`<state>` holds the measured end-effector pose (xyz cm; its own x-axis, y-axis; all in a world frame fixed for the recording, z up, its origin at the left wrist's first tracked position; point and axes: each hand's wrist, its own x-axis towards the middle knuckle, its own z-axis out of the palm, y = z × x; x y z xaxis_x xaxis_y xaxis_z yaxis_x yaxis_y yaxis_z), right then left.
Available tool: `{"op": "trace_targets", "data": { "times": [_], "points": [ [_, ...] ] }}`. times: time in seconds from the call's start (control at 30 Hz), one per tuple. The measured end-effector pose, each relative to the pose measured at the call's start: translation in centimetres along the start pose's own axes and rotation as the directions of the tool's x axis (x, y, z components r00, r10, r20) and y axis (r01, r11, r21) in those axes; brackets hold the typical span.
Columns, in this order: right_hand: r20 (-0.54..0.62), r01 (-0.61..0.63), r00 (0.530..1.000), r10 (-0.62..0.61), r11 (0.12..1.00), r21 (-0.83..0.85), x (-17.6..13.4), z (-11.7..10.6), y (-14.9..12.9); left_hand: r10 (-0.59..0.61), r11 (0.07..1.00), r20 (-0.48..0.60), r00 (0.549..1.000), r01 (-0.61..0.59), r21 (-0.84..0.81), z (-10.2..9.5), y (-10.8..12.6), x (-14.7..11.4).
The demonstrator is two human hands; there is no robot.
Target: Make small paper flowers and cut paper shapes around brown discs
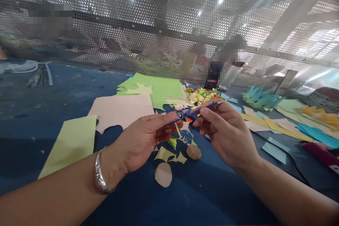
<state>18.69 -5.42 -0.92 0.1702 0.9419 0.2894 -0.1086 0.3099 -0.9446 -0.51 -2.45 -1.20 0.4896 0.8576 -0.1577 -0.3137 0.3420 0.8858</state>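
Level across the middle of the view is a slim blue pen-like stick, its exact kind unclear. My left hand, with a silver bangle at the wrist, pinches its near-left end between thumb and fingers. The other end rests in the closed fingers of my right hand. A narrow yellow strip hangs just below my left fingertips; whether I hold it is unclear. Beneath the hands lie a pale paper disc, a brownish disc and yellow paper scraps.
Green, pink and yellow paper sheets lie ahead and left on the blue table. Folded paper flowers are piled behind my hands. Right are a teal paper flower, paper strips and a black cable. A perforated screen stands behind.
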Motion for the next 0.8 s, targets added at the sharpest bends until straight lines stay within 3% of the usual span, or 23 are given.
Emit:
{"op": "trace_targets", "data": {
  "times": [0.2,0.33,0.53,0.8],
  "points": [
    [0.007,0.024,1.000,-0.024,0.999,-0.034,-0.1,0.0,-0.2,0.015,0.999,0.039,0.999,-0.017,0.049,-0.5,-0.1,0.0],
    [0.012,0.024,1.000,-0.024,1.000,-0.005,-0.1,-0.1,-0.2,0.075,0.983,0.038,0.996,-0.081,0.167,-0.5,0.0,-0.1],
    [0.006,0.035,0.999,-0.034,0.999,-0.028,-0.1,-0.2,-0.3,0.245,0.853,0.058,0.968,-0.244,0.461,-0.5,0.5,-0.3],
    [0.027,0.017,1.000,-0.016,0.998,-0.060,-0.1,-0.4,0.0,0.301,0.752,0.072,0.951,-0.283,0.595,-0.7,0.9,-0.3]
  ]
}}
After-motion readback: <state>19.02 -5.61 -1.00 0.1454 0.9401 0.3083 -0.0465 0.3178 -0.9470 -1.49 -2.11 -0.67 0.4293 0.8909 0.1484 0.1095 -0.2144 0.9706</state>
